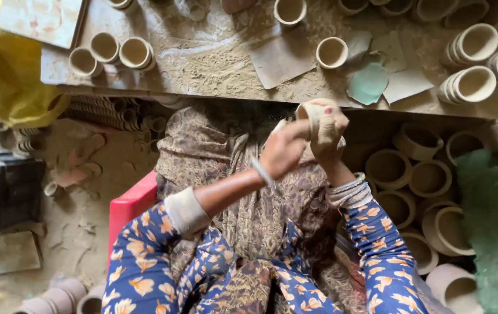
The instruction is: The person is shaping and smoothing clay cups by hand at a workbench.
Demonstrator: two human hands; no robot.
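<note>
Currently, left hand [284, 152] pinches the small pale clay cup [309, 114] | right hand [329, 132] wraps closed around the cup, held above the lap | beyond: dusty wooden workboard [214, 58] carrying an upright clay cup [331, 52] and a teal sanding sheet [368, 83]

— From my feed I'm hunting for any package, label, sign or screen. Do you spot one?

— None that I can make out. I see no box, no wrapper, no sticker, no display anywhere in the head view.

— Same here; I find nothing printed or lit in the picture.
</note>
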